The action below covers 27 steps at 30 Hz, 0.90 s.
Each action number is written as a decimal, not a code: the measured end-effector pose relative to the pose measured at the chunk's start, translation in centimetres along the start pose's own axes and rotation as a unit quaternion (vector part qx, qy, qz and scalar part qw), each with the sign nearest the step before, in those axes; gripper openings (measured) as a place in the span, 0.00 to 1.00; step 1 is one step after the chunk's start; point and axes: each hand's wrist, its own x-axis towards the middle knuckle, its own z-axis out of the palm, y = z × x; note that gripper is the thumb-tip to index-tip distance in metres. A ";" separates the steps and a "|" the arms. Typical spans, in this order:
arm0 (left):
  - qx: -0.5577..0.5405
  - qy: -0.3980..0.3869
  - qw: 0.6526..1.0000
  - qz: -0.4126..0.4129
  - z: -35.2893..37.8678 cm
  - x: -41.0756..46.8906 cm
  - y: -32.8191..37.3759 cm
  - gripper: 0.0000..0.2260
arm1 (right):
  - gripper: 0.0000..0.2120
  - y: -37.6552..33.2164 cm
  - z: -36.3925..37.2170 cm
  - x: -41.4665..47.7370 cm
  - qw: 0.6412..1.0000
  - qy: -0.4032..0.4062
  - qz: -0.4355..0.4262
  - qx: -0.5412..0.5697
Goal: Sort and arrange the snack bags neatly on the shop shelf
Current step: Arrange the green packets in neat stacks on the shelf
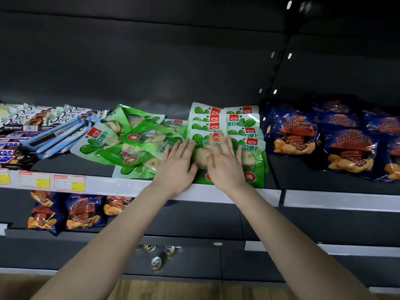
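Green snack bags [207, 124] lie stacked beneath straight, released fingers [224, 144] of left hand [176, 167] and right hand [226, 167]

glossy green-and-white plastic snack bags [242, 126]: red square logos, dark green oval blobs | shiny dark-blue plastic crisp bags [291, 131]: orange-red print, yellow crisps | white paper price tags [69, 182]: red tops, yellow patches (text blurred)

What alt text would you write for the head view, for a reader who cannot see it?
A person's left hand and right hand rest flat on a neat stack of green plastic snack bags on a dark shop shelf. More green bags lie jumbled to the left; dark blue crisp bags sit to the right.
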 end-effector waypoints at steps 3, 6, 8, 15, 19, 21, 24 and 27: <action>-0.004 -0.002 0.999 0.051 -0.1 1.0 2.2 0.25 | 0.29 2.4 -1.6 -0.3 0.998 0.001 0.034 -0.047; 0.019 -0.023 0.994 0.102 0.5 2.0 4.6 0.24 | 0.33 4.4 -2.6 -0.7 0.993 -0.034 0.066 -0.089; 0.044 -0.042 0.991 0.121 1.2 2.6 5.8 0.24 | 0.32 5.3 -2.6 -1.2 0.989 -0.075 0.074 -0.101; 0.091 -0.104 0.981 0.138 2.4 4.2 6.9 0.24 | 0.29 6.5 -2.3 -1.2 0.976 -0.169 0.087 -0.105; 0.094 -0.106 0.980 0.143 2.6 4.7 7.0 0.24 | 0.29 7.1 -2.3 -0.7 0.978 -0.172 0.084 -0.079; 0.094 -0.109 0.978 0.149 2.6 4.9 7.0 0.24 | 0.29 7.4 -2.3 -0.6 0.979 -0.175 0.084 -0.066; 0.099 -0.114 0.977 0.153 2.8 5.3 7.0 0.24 | 0.29 7.7 -2.2 -0.2 0.979 -0.178 0.085 -0.053; 0.105 -0.120 0.976 0.150 2.9 5.8 7.0 0.24 | 0.30 7.8 -2.0 0.4 0.979 -0.177 0.091 -0.039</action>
